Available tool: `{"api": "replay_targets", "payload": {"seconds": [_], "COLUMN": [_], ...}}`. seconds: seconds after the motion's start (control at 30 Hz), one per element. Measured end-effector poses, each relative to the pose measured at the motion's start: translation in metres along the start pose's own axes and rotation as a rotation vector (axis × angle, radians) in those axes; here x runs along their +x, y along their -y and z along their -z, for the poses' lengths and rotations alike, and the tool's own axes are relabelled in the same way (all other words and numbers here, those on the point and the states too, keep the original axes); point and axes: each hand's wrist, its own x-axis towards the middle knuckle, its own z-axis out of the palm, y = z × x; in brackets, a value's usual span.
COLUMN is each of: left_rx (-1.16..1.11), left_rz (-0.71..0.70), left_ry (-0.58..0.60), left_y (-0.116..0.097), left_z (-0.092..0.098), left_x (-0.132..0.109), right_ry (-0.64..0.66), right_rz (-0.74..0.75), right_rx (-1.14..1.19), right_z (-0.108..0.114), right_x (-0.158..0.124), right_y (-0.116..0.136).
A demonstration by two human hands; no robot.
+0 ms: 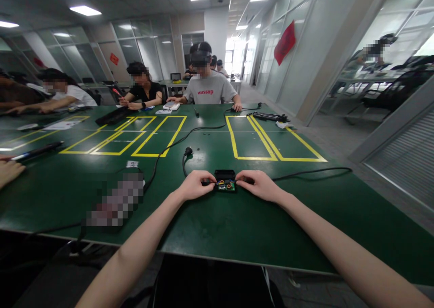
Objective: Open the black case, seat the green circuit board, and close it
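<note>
An opened black power adapter [225, 187] lies on the green table in front of me, its circuit board with copper-ringed coils and a silver part facing up. Behind the board stands the dark cover half [224, 174]. At the adapter's left end, my left hand [198, 184] is closed, thumb and fingertips pinching the edge where a cord enters. My right hand [257, 184] pinches the right end the same way. Fingertips hide both cord entries. One black cord ends in a plug [188, 152] beyond my left hand; another cord [312, 172] runs off to the right.
A blurred-out object [117, 201] lies on the left, by a small white label [132, 164]. Yellow tape outlines [256, 158] mark the green table [210, 235]. A long cable [176, 140] crosses it. Several people sit opposite; a co-worker's hand [10, 172] is at far left.
</note>
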Motion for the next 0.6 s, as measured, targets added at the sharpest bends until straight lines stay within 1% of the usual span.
{"api": "replay_targets", "payload": {"seconds": [0.1,0.27,0.47,0.6], "left_rx": [-0.007,0.001,0.051,0.065], "left_rz": [0.005,-0.020,-0.065,-0.118], "left_ry": [-0.016,-0.009,-0.004,0.017], "left_y": [0.001,0.001,0.003,0.006], "left_z": [-0.001,-0.001,-0.001,-0.001], "left_x": [-0.001,-0.001,0.000,0.000], "right_ry": [-0.013,0.036,0.030,0.060], "right_rz": [0.020,0.039,0.123,0.180], "right_rx": [0.023,0.009,-0.031,-0.076], "right_z": [-0.002,-0.002,-0.004,-0.003], "right_x": [-0.001,-0.002,-0.001,-0.001], "right_y": [0.001,-0.002,-0.010,-0.010]}}
